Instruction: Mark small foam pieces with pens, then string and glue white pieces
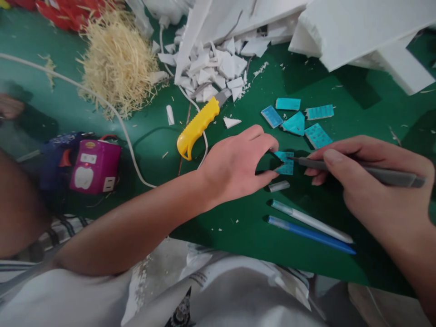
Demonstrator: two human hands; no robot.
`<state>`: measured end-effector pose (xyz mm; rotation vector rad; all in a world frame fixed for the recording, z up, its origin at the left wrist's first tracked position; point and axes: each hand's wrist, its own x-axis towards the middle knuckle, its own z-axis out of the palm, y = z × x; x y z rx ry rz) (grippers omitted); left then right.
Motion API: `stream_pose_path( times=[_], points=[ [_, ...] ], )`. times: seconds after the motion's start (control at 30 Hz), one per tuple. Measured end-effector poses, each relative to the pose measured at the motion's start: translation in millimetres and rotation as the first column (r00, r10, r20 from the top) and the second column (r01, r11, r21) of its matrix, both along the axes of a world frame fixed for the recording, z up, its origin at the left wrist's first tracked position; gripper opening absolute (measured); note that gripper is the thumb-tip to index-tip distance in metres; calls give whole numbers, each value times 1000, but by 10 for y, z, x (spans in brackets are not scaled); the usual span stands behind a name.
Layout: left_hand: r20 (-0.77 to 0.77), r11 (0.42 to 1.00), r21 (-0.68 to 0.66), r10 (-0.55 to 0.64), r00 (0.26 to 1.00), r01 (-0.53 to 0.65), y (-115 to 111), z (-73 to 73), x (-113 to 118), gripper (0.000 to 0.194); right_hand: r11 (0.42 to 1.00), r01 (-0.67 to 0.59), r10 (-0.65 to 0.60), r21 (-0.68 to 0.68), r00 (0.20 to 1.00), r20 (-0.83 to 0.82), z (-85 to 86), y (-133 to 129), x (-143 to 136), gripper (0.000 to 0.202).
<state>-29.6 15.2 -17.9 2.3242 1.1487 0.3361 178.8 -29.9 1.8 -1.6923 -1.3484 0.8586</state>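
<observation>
My right hand [378,181] is closed around a slim grey pen [374,175]. Its dark tip meets a small turquoise piece [288,164] with a notch in its left side and dark marks on its face. Thumb and finger of my left hand [235,163] pinch this piece at its left corners, holding it on the green table. Just beyond lie several more turquoise pieces, among them a house-shaped one [294,124], a dotted one [318,136] and a striped one [319,112]. A clear pen cap [279,186] rests below my left thumb.
Nearer me lie a white pen [313,221] and a blue pen [311,235]. A yellow-handled cutter [198,129] points its blade at white foam scraps [218,68]. Foam boards [368,32], straw [117,63], a cable and a magenta power adapter [95,165] surround. Another person's hand [10,106] is left.
</observation>
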Motion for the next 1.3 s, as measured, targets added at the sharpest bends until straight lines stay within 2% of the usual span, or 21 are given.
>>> stream_pose_path(
  times=[0.17,0.4,0.6,0.8,0.9,1.17,1.3],
  points=[
    [5,1000,8,0,1000,0,-8,-6,-1,29,1000,23,-23,19,1000,1,-32,-25,-5,10],
    [37,1000,-6,9,999,-9,-4,-16,19,28,996,-67,68,52,998,-10,-60,-18,18,5],
    [41,1000,-22,11,999,-11,10,-4,28,28,998,-67,67,18,998,-3,-65,-20,31,6],
    [47,1000,-20,7,999,-6,15,-13,49,28,992,-95,95,80,995,0,-109,-18,43,5],
    [49,1000,-20,11,999,-11,17,-15,58,29,992,-108,107,60,994,17,-109,-18,48,8],
    [40,1000,-28,10,999,-9,9,5,49,28,993,-102,103,60,995,-4,-68,-20,17,7],
    [46,1000,-12,6,999,-5,-1,-6,43,28,998,-41,41,47,999,-14,-19,1,8,10]
  ],
)
